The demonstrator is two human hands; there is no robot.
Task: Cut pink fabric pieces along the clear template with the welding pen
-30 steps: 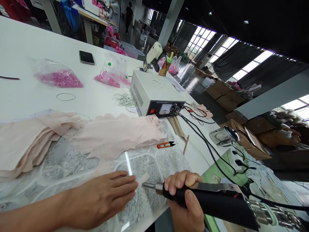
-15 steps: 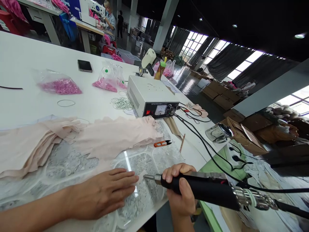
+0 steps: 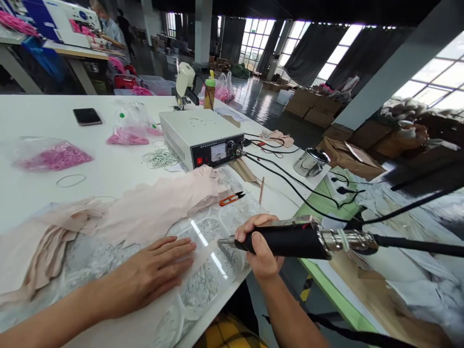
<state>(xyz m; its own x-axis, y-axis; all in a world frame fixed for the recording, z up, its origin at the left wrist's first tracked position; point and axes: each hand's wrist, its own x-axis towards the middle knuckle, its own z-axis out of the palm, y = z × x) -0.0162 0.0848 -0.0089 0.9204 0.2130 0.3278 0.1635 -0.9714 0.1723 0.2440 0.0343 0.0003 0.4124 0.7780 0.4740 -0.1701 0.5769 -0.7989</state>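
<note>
So the pale fabric strip (image 3: 201, 254) runs roughly 8-to-2 o'clock, reaching the metal tip (image 3: 228, 240) of the black handpiece (image 3: 293, 240). Left hand (image 3: 155, 266) is nearer, flat on the strip, gripping nothing; right hand (image 3: 267, 262) is wrapped around the handpiece. Tip's at 3 o'clock from the left fingertips, gap wider than half a second ago.

Windows (image 3: 257, 36) glare white; a bright reflection (image 3: 217, 263) streaks the glossy mat (image 3: 203, 285).

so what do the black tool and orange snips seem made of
Black tool: matte grip, probably plastic or rubber, barely reflecting; shiny silvery tip suggests metal. Orange snips: smooth, even colour suggests plastic or painted metal; dark blades, likely steel.
</note>
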